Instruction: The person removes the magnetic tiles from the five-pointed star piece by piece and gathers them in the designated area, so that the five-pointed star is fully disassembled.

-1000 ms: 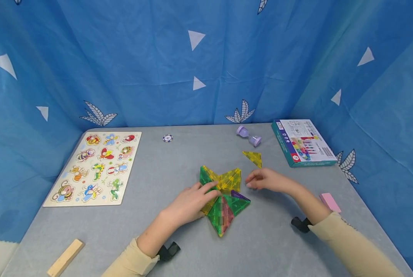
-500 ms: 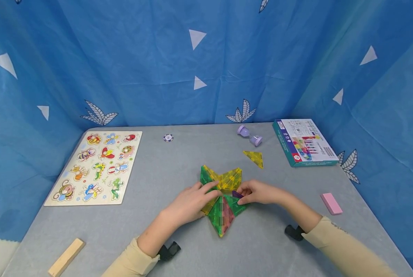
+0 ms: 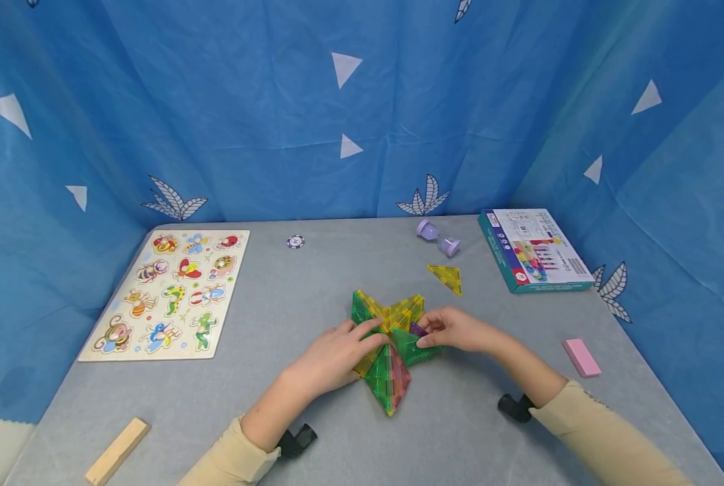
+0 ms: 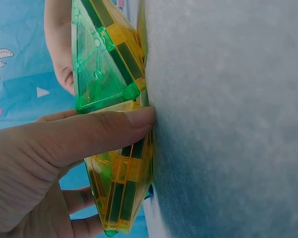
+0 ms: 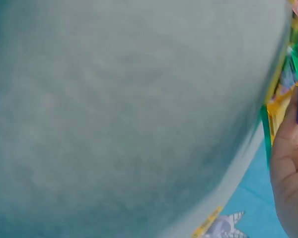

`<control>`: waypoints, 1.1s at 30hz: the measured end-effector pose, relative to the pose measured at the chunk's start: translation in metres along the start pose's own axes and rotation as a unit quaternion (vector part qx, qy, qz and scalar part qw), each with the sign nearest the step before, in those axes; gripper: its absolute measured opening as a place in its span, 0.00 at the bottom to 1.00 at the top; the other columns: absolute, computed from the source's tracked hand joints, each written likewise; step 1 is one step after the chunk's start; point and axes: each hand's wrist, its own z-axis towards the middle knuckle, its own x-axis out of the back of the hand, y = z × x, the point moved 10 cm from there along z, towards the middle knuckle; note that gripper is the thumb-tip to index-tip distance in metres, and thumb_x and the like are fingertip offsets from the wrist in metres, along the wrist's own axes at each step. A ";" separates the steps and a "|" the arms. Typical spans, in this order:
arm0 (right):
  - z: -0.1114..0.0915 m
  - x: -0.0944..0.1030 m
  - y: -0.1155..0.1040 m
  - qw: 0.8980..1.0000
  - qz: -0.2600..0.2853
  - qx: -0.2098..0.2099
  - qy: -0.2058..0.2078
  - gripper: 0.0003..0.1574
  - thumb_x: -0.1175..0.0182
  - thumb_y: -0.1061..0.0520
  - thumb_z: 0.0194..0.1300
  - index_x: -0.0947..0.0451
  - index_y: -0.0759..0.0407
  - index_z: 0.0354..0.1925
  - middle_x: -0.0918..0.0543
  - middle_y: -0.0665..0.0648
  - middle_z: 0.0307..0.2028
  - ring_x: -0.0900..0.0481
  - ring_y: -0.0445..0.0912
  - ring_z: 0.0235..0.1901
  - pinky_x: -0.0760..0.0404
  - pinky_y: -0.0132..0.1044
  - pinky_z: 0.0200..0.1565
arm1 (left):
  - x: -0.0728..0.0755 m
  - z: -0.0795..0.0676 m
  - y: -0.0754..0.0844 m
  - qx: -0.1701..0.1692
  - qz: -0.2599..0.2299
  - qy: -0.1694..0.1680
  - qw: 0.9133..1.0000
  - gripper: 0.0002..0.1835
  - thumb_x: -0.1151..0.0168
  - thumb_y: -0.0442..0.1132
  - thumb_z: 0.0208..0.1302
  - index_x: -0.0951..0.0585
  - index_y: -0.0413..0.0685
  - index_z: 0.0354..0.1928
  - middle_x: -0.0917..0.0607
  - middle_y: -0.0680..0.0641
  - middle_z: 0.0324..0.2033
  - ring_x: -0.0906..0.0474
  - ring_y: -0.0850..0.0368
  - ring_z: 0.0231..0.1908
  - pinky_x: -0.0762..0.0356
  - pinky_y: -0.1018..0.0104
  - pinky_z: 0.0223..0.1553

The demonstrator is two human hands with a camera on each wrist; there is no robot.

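A star-shaped build of see-through green, yellow and red magnetic tiles [image 3: 378, 374] lies in the middle of the table. My left hand [image 3: 331, 358] grips its left side; the left wrist view shows the thumb across a yellow point [image 4: 121, 173], fingers behind it. At the right side, my right hand [image 3: 461, 331] pinches a green triangular tile [image 3: 407, 346] together with a purple tile [image 3: 419, 329], tilted up from the build. The purple edge also shows beside the right fingers [image 5: 290, 124] in the right wrist view. A loose yellow triangle tile [image 3: 449, 277] lies beyond the right hand.
A wooden insect puzzle board [image 3: 167, 293] lies at the left. A lilac sand timer [image 3: 438, 237] and a game box [image 3: 534, 250] are at the back right. A poker chip [image 3: 295, 241], a pink block [image 3: 581, 358] and a wooden block [image 3: 117, 451] lie around.
My right hand has moved left to the build and taken hold of the purple and green tiles, which now tilt upward. The left hand has stayed in place.
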 end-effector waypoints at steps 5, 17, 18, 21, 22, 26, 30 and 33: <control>-0.003 0.021 -0.006 0.996 0.055 -0.018 0.061 0.15 0.36 0.52 0.60 0.23 0.63 0.37 0.22 0.53 0.27 0.29 0.42 0.27 0.28 0.36 0.31 | -0.002 0.000 -0.001 0.007 -0.028 -0.015 0.999 0.42 0.26 0.38 0.47 0.34 0.65 0.64 0.40 0.50 0.68 0.30 0.49 0.53 0.22 0.56 0.39; 0.005 0.015 -0.044 0.990 0.088 -0.005 0.109 0.18 0.34 0.48 0.57 0.21 0.60 0.40 0.22 0.57 0.30 0.28 0.48 0.30 0.26 0.42 0.35 | 0.027 0.004 -0.039 0.125 -0.476 0.059 0.869 0.24 0.38 0.49 0.61 0.26 0.46 0.56 0.20 0.47 0.49 0.22 0.56 0.43 0.23 0.61 0.42; 0.007 0.013 -0.048 0.990 0.089 0.002 0.108 0.18 0.34 0.49 0.58 0.22 0.60 0.41 0.23 0.57 0.30 0.28 0.48 0.30 0.26 0.42 0.34 | 0.026 0.005 -0.042 0.139 -0.496 0.069 0.854 0.21 0.38 0.47 0.62 0.24 0.45 0.53 0.20 0.47 0.45 0.22 0.55 0.40 0.23 0.61 0.39; 0.011 0.010 -0.054 0.990 0.094 0.014 0.107 0.17 0.35 0.49 0.59 0.22 0.60 0.41 0.23 0.57 0.30 0.28 0.48 0.29 0.26 0.41 0.32 | 0.021 0.009 -0.050 0.171 -0.524 0.093 0.829 0.15 0.37 0.44 0.61 0.22 0.42 0.45 0.18 0.46 0.38 0.21 0.51 0.34 0.22 0.58 0.33; 0.012 0.010 -0.053 0.990 0.095 0.013 0.108 0.17 0.36 0.49 0.60 0.21 0.59 0.42 0.23 0.57 0.29 0.28 0.50 0.30 0.26 0.42 0.32 | 0.020 0.010 -0.053 0.179 -0.528 0.103 0.824 0.13 0.37 0.42 0.61 0.22 0.41 0.43 0.18 0.46 0.36 0.21 0.49 0.33 0.22 0.55 0.33; 0.015 0.013 -0.054 0.988 0.098 0.006 0.119 0.16 0.39 0.48 0.63 0.20 0.58 0.43 0.21 0.56 0.30 0.28 0.56 0.32 0.25 0.45 0.35 | 0.021 0.010 -0.064 0.203 -0.524 0.133 0.817 0.08 0.37 0.37 0.61 0.21 0.39 0.38 0.18 0.43 0.31 0.22 0.43 0.33 0.24 0.48 0.35; 0.019 0.028 -0.057 0.982 0.116 0.009 0.145 0.18 0.40 0.48 0.64 0.20 0.60 0.45 0.18 0.56 0.33 0.24 0.52 0.34 0.23 0.47 0.40 | 0.030 0.004 -0.079 0.222 -0.508 0.153 0.818 0.08 0.37 0.40 0.61 0.21 0.41 0.36 0.18 0.44 0.31 0.23 0.50 0.33 0.24 0.52 0.36; 0.026 0.051 -0.054 0.972 0.140 0.004 0.186 0.21 0.39 0.48 0.63 0.21 0.63 0.46 0.16 0.57 0.36 0.20 0.48 0.36 0.21 0.43 0.44 | 0.040 -0.005 -0.099 0.244 -0.515 0.169 0.804 0.11 0.36 0.42 0.60 0.21 0.42 0.38 0.18 0.44 0.33 0.22 0.50 0.35 0.24 0.51 0.41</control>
